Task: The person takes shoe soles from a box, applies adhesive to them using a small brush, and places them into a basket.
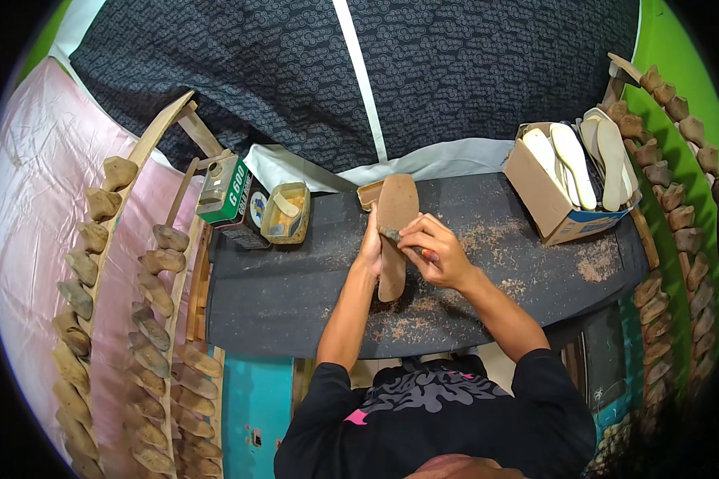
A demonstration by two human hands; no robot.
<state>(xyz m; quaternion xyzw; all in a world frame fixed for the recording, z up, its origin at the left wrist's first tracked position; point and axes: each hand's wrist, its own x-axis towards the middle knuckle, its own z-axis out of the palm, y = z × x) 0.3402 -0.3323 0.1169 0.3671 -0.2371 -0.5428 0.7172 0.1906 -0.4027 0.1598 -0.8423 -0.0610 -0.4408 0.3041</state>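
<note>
A brown shoe sole (398, 206) stands lengthwise above the middle of the table, toe end away from me. My left hand (371, 249) is closed on its left edge, with its fingers mostly hidden behind it. My right hand (441, 254) grips a small hand tool whose dark grey end (390, 236) meets the sole at its narrow waist. An orange-red handle end pokes out below the fingers; the tool's exact kind is not plain. Just behind the sole sits a small tan open box (367, 194), partly covered by it.
Brown shavings (487, 239) litter the dark table cloth (256, 299). A green-and-black metal can (233, 199) and a yellowish tub (286, 225) stand back left. Back right, a cardboard box (540, 188) holds pale soles. Wooden racks of shoe lasts (150, 354) flank both sides.
</note>
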